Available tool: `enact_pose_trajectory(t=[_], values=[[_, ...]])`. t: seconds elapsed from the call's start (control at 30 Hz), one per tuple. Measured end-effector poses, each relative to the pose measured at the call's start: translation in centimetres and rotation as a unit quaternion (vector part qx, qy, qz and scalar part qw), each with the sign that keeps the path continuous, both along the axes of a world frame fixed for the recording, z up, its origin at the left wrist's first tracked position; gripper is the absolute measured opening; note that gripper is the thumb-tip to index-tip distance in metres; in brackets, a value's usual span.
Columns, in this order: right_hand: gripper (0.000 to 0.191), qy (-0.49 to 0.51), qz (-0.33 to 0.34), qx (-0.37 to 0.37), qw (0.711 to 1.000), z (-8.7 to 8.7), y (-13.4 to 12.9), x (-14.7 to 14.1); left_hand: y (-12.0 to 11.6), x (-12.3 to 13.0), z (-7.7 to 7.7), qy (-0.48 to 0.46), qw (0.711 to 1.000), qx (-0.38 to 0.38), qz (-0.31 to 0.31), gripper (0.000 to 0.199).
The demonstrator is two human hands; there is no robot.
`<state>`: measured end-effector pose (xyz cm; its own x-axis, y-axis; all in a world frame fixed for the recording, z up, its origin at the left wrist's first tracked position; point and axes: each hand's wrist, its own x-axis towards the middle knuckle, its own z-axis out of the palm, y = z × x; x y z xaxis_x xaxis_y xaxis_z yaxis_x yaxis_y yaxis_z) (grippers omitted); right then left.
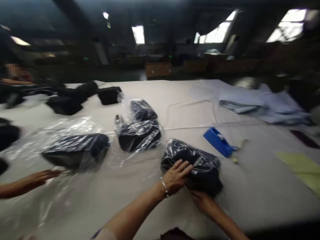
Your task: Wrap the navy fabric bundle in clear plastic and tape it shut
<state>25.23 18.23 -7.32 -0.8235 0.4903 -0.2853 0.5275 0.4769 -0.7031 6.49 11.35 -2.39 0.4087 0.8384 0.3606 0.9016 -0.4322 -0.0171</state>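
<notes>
Lying under fingers (183, 166): bagged garment (200, 163)

Bare table (255, 186) lay open to the right of the near bagged bundle (192, 163), bounded by the blue tape dispenser (218, 141) behind and the yellow sheet (300, 166) further right. To the left, loose clear plastic film (50, 200), another person's hand (41, 176) and a bagged bundle (77, 150) blocked passage. Two more bagged bundles (140, 135) stood close behind, with a narrow gap between.

Dim hall, window glare, motion blur
</notes>
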Motion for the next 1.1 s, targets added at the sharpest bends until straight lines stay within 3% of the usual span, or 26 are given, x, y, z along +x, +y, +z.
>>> enact_pose_trajectory(t=[0.13, 0.27, 0.37, 0.43, 0.5, 0.57, 0.67, 0.77, 0.87, 1.0, 1.1], values=[[0.038, 0.019, -0.091, -0.037, 0.995, 1.3, -0.2, 3.1, 1.1, -0.7, -0.5, -0.1, 0.99, -0.093, -0.031, 0.028], [0.038, 0.085, -0.148, 0.028, 0.985, 4.0, -1.8, 6.7, 1.0, -1.2, -0.3, -0.065, 0.994, -0.072, -0.048, 0.022], [0.057, 0.121, -0.073, 0.114, 0.983, 5.1, -3.9, 11.4, 1.1, -1.4, -0.5, -0.006, 0.999, -0.015, -0.049, 0.015], [0.082, 0.098, -0.016, 0.195, 0.976, 5.1, -5.4, 14.1, 1.2, -1.5, -0.6, 0.005, 0.999, -0.001, -0.047, 0.013], [0.091, 0.058, 0.009, 0.269, 0.961, 4.4, -6.5, 15.4, 1.3, -1.6, -0.7, 0.005, 0.999, -0.002, -0.048, 0.013], [0.074, 0.054, -0.001, 0.327, 0.944, 3.4, -7.1, 15.5, 1.4, -1.7, -0.7, 0.004, 0.999, -0.009, -0.05, 0.014], [0.035, 0.123, -0.051, 0.367, 0.921, 2.0, -6.7, 14.4, 1.4, -1.8, -0.6, 0.006, 0.999, -0.016, -0.051, 0.015], [0.018, 0.208, -0.137, 0.345, 0.905, 1.5, -5.4, 13.6, 1.4, -1.9, -0.2, 0.011, 0.998, -0.022, -0.052, 0.016], [0.013, 0.242, -0.229, 0.287, 0.898, 1.7, -4.1, 13.4, 1.5, -2.0, 0.2, 0.009, 0.998, -0.031, -0.053, 0.018], [0.022, 0.234, -0.346, 0.177, 0.891, 1.8, -2.7, 12.4, 1.6, -2.2, 0.9, -0.006, 0.998, -0.032, -0.055, 0.022], [0.029, 0.256, -0.437, 0.124, 0.853, 1.2, -1.7, 11.0, 1.8, -2.4, 1.3, -0.01, 0.998, -0.03, -0.06, 0.023]])
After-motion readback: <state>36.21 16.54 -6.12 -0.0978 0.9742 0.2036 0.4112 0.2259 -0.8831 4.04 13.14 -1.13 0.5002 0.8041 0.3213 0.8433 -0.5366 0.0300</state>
